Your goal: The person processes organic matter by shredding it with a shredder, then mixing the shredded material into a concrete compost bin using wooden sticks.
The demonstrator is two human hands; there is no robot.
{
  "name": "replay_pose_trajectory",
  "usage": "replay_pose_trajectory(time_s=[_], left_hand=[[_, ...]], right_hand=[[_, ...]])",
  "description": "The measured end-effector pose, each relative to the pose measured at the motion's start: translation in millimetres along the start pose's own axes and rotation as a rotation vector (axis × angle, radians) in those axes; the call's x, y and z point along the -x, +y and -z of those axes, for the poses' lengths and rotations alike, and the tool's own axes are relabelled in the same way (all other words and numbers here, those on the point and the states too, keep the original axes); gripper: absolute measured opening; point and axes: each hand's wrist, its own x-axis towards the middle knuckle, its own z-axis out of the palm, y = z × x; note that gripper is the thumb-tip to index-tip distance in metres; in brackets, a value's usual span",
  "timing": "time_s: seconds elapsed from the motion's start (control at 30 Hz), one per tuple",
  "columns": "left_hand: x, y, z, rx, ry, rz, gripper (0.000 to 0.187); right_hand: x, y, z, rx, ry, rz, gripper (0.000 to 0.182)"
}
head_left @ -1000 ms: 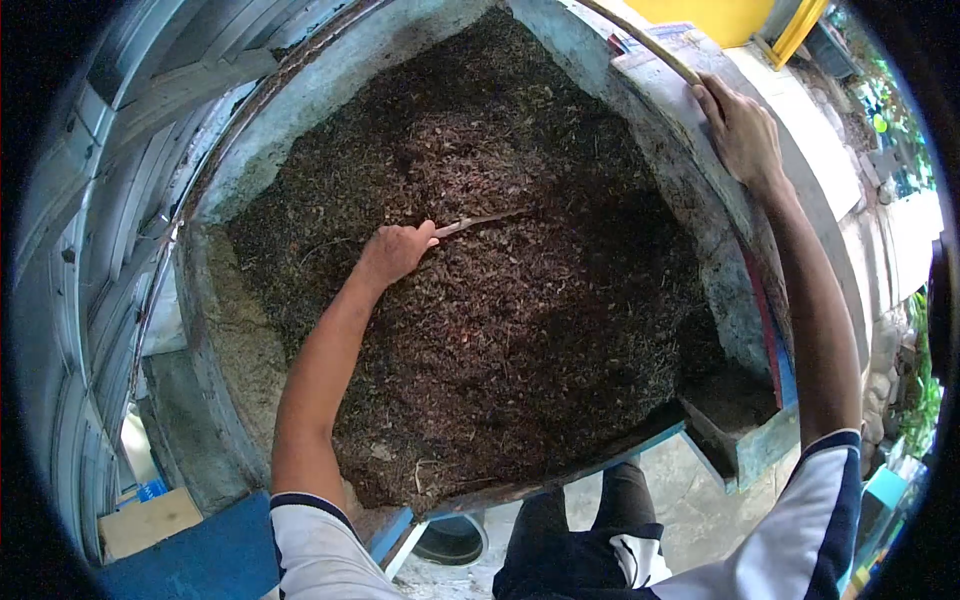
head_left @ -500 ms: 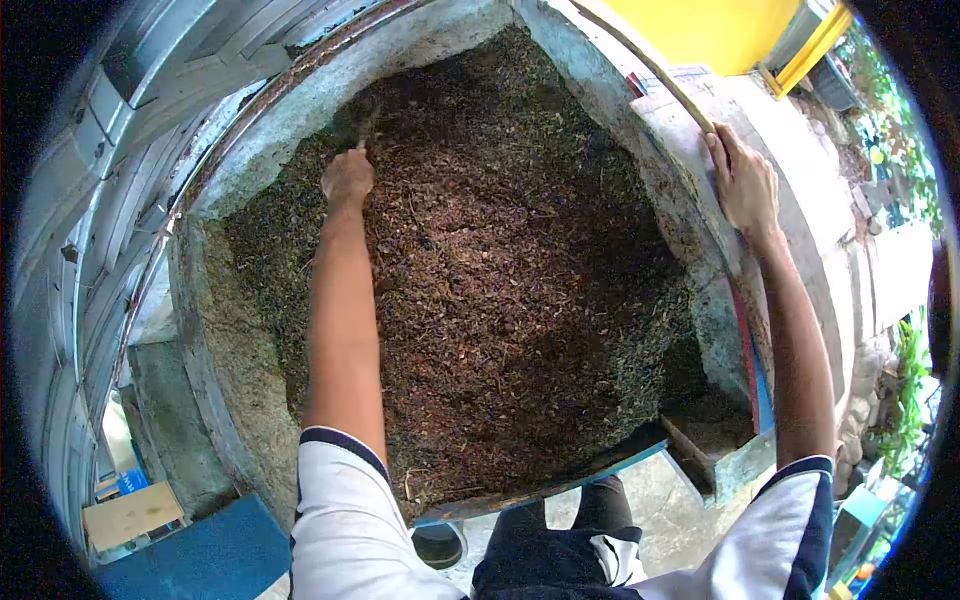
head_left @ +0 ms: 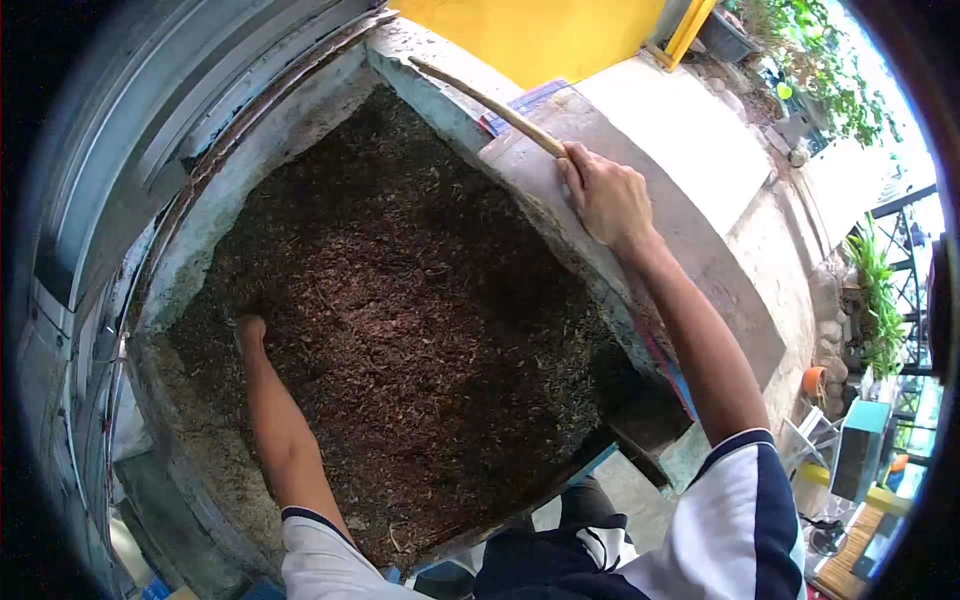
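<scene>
My left hand (head_left: 252, 328) is low at the left side of a bed of dark brown compost (head_left: 400, 320), its fingers curled and partly lost against the dark material. Whatever it grips cannot be made out. Over the right wall of the bin, my right hand (head_left: 607, 195) is closed around the near end of a long thin wooden stick (head_left: 490, 105). The stick points away to the upper left, above the wall's top. Loose chips and bits of straw cover the compost surface.
Concrete walls (head_left: 185, 265) enclose the compost, with grey metal panels (head_left: 130, 150) close on the left. A pale slab (head_left: 690, 250) borders the right wall. Farther off are a yellow panel (head_left: 530, 40), green plants (head_left: 880, 300) and a terracotta pot (head_left: 814, 380).
My left hand has come nearer and further left across the compost. The view has turned rightward; my right hand still holds the stick, whose far end now shows.
</scene>
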Motion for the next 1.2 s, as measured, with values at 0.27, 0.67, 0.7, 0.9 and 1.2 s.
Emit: replay_pose_trajectory(time_s=[0.27,0.67,0.7,0.9,1.2], left_hand=[[-20,66,-51,-0.823,-0.083,-0.439,0.023],[143,177,-84,-0.257,0.043,-0.634,0.029],[159,179,-77,-0.255,0.043,-0.638,0.029],[198,141,-45,-0.269,-0.033,-0.786,0.032],[30,48,18,-0.464,0.147,-0.582,0.034]], right_hand=[[0,-4,2,0.045,-0.036,-0.025,0.032],[-2,-3,1,0.03,-0.067,-0.019,0.034],[-2,-2,2,0.036,-0.078,-0.019,0.034],[-6,0,-6,0.025,-0.079,-0.001,0.033],[-7,-3,-6,0.001,-0.053,0.009,0.03]])
